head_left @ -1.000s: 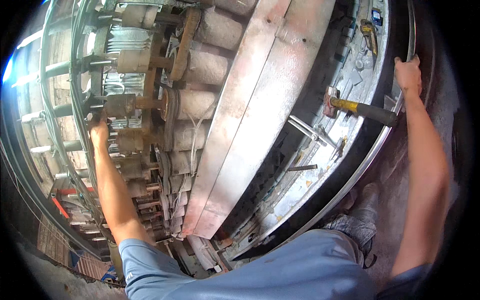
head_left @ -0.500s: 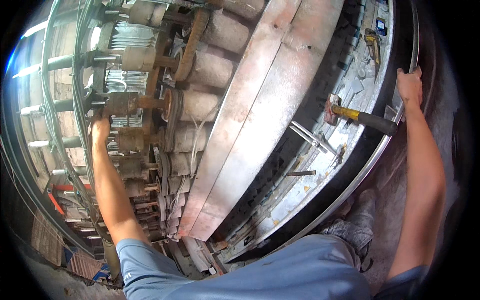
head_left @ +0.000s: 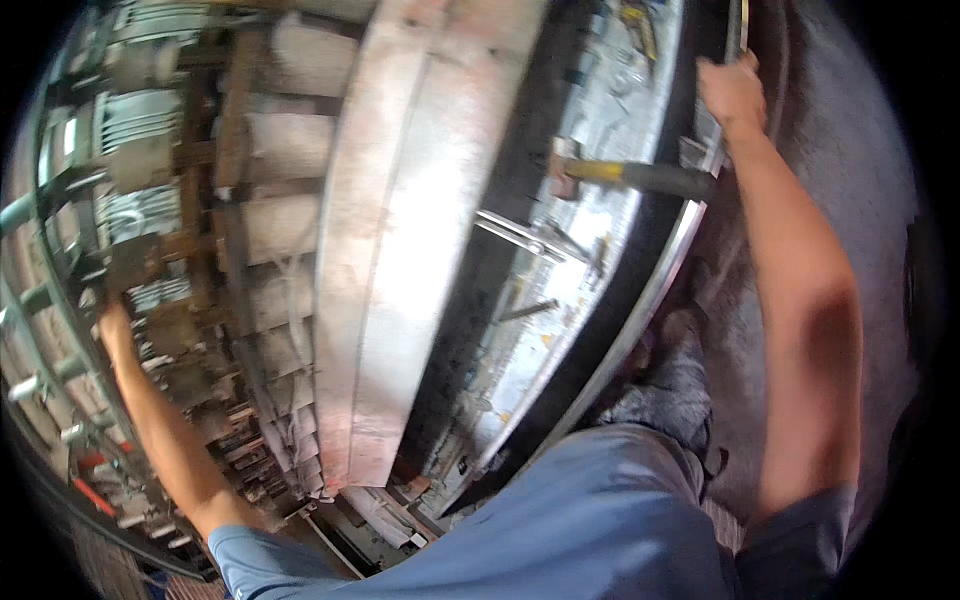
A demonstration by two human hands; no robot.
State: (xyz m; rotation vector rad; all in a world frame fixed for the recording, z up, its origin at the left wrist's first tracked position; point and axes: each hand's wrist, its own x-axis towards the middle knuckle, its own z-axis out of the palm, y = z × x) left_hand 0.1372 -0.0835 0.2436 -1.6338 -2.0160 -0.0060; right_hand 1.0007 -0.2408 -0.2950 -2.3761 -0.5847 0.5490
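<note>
At the upper right, my right hand (head_left: 735,95) is wrapped round the bright metal rail (head_left: 690,215) that runs along the machine's near side. My left hand (head_left: 114,322) reaches far into the machine, close to a dark cylindrical coupling (head_left: 136,262) in a row of shafts. Its fingers are blurred and partly hidden, so I cannot make out a grip. Between my arms, a sledgehammer with a yellow and black handle (head_left: 660,179) lies across the ledge toward the rail. Nearby, a T-shaped metal tool (head_left: 535,238) juts out over the dark gap.
A long, worn metal plate (head_left: 410,240) slopes down the middle, with pale rollers (head_left: 285,225) beside it. On the dusty ledge (head_left: 560,320) rest a short dark rod (head_left: 528,310) and a yellow-handled tool (head_left: 640,28). Grey-green pipes (head_left: 45,200) stand at the left.
My view has swung right, so the machine, tools and both hands sit further left in the picture. My right hand remains on the rail; my left hand is still among the shafts.
</note>
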